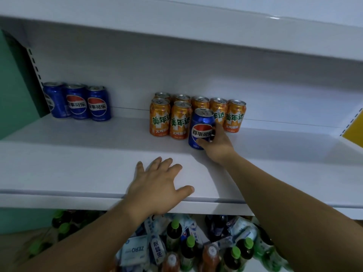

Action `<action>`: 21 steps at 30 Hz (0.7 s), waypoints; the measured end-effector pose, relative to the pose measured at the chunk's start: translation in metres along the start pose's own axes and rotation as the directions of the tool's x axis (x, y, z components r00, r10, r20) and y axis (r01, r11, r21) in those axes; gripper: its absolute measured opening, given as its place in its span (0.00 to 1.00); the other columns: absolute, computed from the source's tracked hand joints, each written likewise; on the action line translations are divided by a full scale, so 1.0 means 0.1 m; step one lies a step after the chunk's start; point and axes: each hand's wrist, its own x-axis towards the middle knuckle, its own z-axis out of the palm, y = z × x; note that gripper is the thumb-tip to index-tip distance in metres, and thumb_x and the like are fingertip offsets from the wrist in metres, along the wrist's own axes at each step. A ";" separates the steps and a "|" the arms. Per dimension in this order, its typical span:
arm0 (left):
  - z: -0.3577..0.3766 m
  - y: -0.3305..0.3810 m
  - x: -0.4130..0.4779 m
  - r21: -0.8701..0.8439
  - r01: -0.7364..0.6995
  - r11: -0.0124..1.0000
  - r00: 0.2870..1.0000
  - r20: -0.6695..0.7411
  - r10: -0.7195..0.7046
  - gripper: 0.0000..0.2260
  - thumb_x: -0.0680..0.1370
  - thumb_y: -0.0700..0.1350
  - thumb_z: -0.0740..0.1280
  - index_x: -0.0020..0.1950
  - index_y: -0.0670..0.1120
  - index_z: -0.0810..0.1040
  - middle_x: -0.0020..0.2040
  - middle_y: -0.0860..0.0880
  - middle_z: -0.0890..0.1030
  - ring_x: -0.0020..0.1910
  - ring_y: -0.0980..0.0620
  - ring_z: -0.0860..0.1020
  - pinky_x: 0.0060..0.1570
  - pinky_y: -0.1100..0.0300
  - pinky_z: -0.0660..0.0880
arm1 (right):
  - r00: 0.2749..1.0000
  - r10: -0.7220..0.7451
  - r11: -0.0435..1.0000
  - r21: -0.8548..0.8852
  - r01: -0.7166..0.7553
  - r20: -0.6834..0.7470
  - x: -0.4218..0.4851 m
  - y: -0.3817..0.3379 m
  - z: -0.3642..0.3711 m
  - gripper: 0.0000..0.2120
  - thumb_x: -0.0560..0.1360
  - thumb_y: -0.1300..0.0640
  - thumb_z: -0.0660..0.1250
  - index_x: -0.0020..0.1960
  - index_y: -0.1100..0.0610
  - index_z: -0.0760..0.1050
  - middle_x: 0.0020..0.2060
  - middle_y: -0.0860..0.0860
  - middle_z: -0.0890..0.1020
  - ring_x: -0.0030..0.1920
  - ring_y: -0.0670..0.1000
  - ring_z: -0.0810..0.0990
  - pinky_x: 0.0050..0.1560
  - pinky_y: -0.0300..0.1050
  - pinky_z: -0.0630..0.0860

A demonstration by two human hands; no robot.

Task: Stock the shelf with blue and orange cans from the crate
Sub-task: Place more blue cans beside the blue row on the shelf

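Note:
My right hand (217,143) grips a blue can (200,126) that stands upright on the white shelf (98,163), just in front of a cluster of several orange cans (177,120). Three blue cans (77,102) stand in a row at the shelf's back left. My left hand (157,185) rests flat on the front part of the shelf, fingers spread, holding nothing. The crate is not visible.
A white upper shelf (196,30) overhangs above. Below the shelf edge lie several green-capped bottles (189,248) and white-blue packets (135,250). A green side panel (13,85) is at left, a yellow panel (354,132) at right.

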 end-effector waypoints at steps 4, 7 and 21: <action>0.01 -0.01 0.01 0.007 0.005 1.000 1.000 0.010 -0.005 0.32 0.75 0.70 0.49 0.76 0.58 0.51 0.79 0.54 0.49 0.77 0.51 0.45 0.73 0.38 0.42 | 1.000 -0.025 0.998 0.054 0.026 -0.007 -0.11 -0.01 -0.02 0.35 0.71 0.55 0.75 0.72 0.52 0.61 0.66 0.50 0.75 0.64 0.52 0.74 0.62 0.48 0.73; -0.02 0.00 0.02 0.004 0.010 1.000 1.000 0.016 -0.010 0.32 0.75 0.70 0.50 0.76 0.58 0.52 0.79 0.54 0.49 0.77 0.51 0.46 0.73 0.38 0.43 | 0.999 -0.045 0.994 0.103 0.042 0.025 -0.25 -0.06 0.01 0.32 0.70 0.57 0.75 0.69 0.53 0.65 0.63 0.50 0.76 0.63 0.52 0.75 0.62 0.48 0.74; -0.32 -1.23 -0.42 0.003 0.189 0.982 0.977 0.098 -0.188 0.34 0.75 0.71 0.48 0.78 0.59 0.48 0.79 0.56 0.46 0.77 0.54 0.45 0.74 0.44 0.42 | 0.970 -0.121 0.991 0.078 0.107 0.208 -0.51 -0.73 0.75 0.31 0.70 0.57 0.76 0.69 0.54 0.66 0.63 0.52 0.77 0.62 0.52 0.76 0.57 0.42 0.71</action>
